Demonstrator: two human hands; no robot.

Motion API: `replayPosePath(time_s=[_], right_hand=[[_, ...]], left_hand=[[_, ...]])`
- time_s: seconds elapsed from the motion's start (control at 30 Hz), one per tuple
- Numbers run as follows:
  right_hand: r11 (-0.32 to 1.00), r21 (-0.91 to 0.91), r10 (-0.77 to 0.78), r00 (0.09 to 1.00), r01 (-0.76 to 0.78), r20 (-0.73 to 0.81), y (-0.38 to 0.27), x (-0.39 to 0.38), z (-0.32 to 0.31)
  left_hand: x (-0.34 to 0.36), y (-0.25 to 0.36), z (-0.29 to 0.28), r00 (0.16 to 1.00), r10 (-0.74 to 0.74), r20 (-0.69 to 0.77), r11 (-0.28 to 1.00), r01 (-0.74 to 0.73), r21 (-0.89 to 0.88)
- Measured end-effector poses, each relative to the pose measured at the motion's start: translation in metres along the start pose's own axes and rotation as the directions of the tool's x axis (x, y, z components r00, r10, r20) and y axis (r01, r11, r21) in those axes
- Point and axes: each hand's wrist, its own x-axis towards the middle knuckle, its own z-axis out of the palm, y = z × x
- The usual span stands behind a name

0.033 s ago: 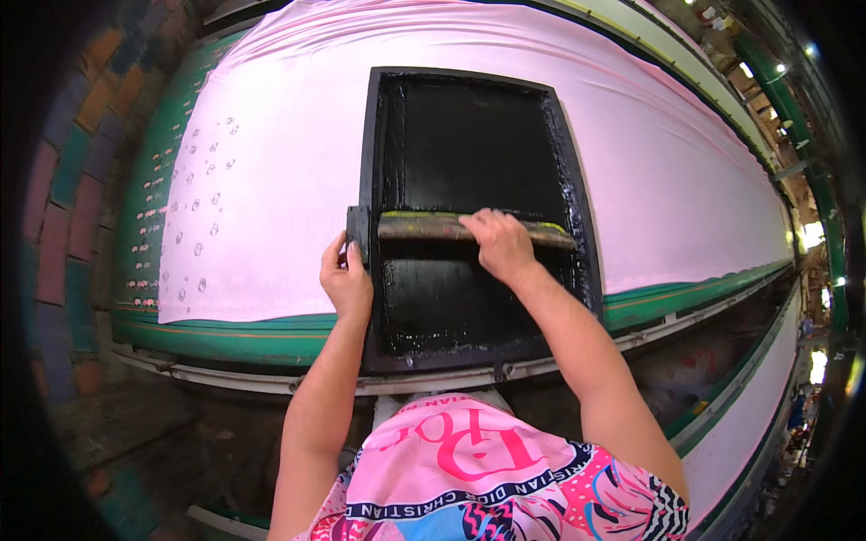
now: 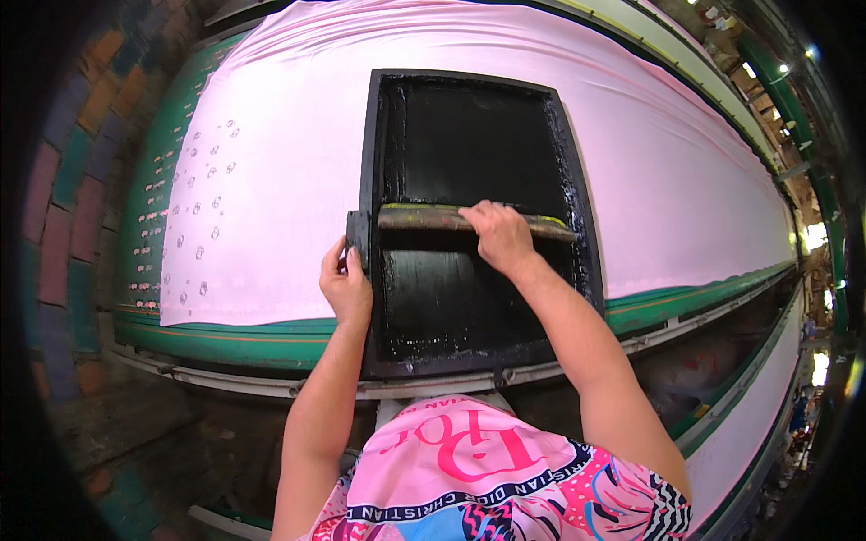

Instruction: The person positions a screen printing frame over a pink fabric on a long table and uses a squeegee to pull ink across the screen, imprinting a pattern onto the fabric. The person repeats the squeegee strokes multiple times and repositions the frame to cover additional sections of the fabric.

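Right hand clenched on the squeegee mid-screen, left hand gripping the black printing frame on pink fabric covering the counter; slackened grip risks frame shift, smearing ink.

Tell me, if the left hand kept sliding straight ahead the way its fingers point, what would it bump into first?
The left hand already rests at the black screen frame; going on up its left edge, it would probably first meet the small black block there.

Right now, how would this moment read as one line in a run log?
left hand: gripping black screen frame edge | right hand: on squeegee, mid-screen | pink cloth: small printed motifs at left
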Motion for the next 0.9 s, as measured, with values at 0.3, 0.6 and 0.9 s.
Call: replayPosePath(time_s=[0.3, 0.6, 0.9], right_hand=[[0.996, -0.036, 0.088, 0.993, -0.085, 0.076, 0.123, 0.185, 0.043], [0.991, -0.072, 0.119, 0.981, -0.109, 0.154, 0.193, 0.281, 0.053], [0.997, -0.03, 0.081, 0.987, -0.078, 0.141, 0.228, 0.279, 0.047]], left_hand=[[-0.001, 0.012, 0.002, 0.999, -0.036, -0.021, 0.999, 0.036, -0.024], [-0.007, 0.022, 0.001, 0.999, -0.008, -0.054, 1.0, 0.009, 0.022], [-0.01, 0.027, 0.003, 0.998, -0.006, -0.061, 0.998, 0.009, 0.056]])
